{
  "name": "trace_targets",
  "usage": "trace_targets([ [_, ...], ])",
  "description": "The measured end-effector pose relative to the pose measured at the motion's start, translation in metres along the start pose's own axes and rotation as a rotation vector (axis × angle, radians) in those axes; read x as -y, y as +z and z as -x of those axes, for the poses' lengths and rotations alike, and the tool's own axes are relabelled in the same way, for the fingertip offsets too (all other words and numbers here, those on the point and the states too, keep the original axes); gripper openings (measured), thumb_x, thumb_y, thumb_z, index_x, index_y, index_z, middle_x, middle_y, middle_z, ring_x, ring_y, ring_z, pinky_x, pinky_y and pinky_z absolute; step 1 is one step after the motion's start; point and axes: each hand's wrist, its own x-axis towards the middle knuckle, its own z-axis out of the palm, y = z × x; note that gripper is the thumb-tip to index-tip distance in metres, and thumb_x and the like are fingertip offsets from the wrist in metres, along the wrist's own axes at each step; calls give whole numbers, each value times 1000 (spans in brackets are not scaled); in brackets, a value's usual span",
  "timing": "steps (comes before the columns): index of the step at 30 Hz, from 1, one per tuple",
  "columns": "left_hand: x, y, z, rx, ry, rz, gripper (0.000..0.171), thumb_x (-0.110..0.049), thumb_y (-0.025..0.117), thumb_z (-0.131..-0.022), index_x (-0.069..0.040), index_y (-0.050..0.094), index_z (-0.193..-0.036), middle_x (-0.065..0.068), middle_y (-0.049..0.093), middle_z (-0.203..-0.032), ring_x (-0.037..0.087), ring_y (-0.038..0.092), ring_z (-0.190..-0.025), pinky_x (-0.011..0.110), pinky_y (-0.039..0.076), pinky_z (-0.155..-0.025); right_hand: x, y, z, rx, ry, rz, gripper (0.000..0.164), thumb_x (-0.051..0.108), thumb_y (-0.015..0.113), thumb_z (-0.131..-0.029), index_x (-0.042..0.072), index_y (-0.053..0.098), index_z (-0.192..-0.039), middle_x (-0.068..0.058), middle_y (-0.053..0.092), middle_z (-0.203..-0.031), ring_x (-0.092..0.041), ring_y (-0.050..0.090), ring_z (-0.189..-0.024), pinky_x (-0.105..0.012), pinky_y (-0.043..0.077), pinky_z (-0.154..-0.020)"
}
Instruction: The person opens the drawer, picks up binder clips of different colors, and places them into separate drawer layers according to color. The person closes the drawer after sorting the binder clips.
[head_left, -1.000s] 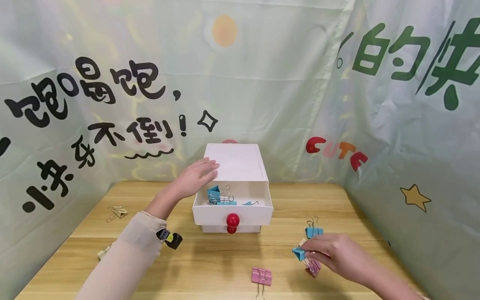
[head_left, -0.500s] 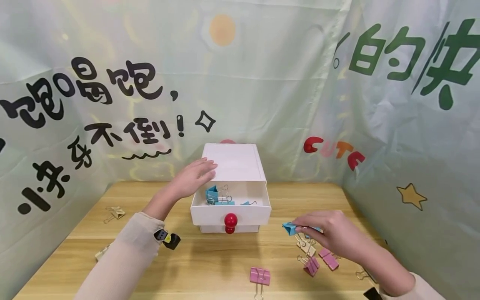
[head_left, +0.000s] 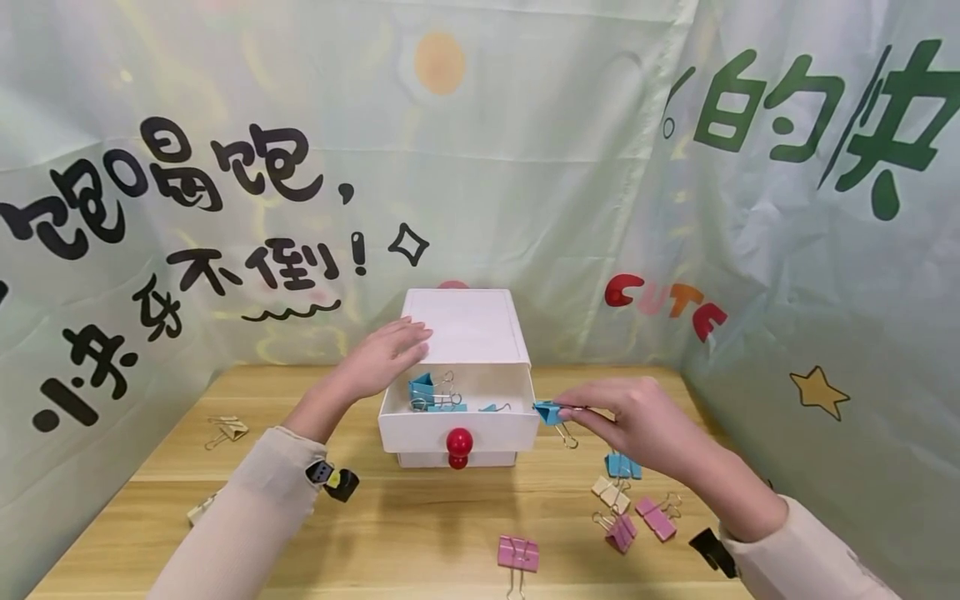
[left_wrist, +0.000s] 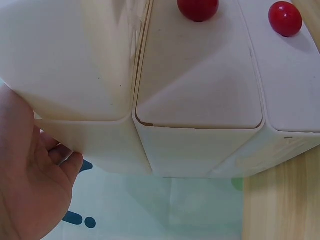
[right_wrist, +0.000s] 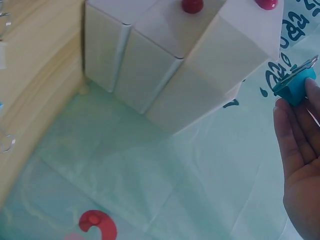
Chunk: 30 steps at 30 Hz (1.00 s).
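My right hand (head_left: 637, 425) pinches a blue binder clip (head_left: 551, 412) between thumb and fingers, just right of the pulled-out top drawer (head_left: 416, 433); one wire handle hangs below. In the right wrist view the same binder clip (right_wrist: 296, 86) sticks up from the fingertips. My left hand (head_left: 384, 357) rests on the left edge of the white drawer box (head_left: 476, 325), fingers lying over its top. The left wrist view has this hand (left_wrist: 37, 175) at the box's edge. Inside the drawer lie several blue binder clips (head_left: 422, 390) toward the left.
Right of the box lie another blue binder clip (head_left: 624, 466), a cream clip (head_left: 611, 494) and pink clips (head_left: 656, 518). A pink clip (head_left: 518, 553) lies at the front. Cream clips (head_left: 231, 427) lie on the left. Red knobs (head_left: 459, 442) project from the drawers. Printed cloth surrounds the wooden table.
My right hand has lifted the blue binder clip from the group at the right and carried it up and left to the drawer's right side. The left hand has stayed on the box.
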Motion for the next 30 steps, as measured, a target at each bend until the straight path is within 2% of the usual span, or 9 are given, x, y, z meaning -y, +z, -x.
trace_targets([
  [6,-2,1,0,3,-3,16,52,-45,40,-104,-13,52,-143,8,41,-152,29,23,-145,55,18,-116,2,4,-17,21,34,5,24,9,80,-80,15,77,-103,8,73,-95,-1,65,-75,-15,51,-59],
  [12,-1,1,0,-1,-6,15,52,-45,40,-104,-13,51,-143,8,40,-152,30,22,-145,55,18,-116,3,10,-32,53,81,23,18,14,78,-83,14,77,-102,7,73,-94,-2,66,-76,-19,54,-62],
  [20,-2,-1,0,-1,-9,15,52,-45,40,-104,-13,51,-143,8,40,-152,29,22,-146,55,18,-116,1,20,-52,106,189,44,16,18,76,-87,14,78,-103,5,74,-93,-4,64,-73,-24,55,-62],
  [30,-2,-1,2,-7,-4,14,52,-45,41,-104,-12,52,-142,9,41,-152,30,23,-145,55,18,-115,-3,41,-70,180,186,72,14,20,74,-88,14,78,-100,5,74,-96,-7,68,-82,-24,57,-72],
])
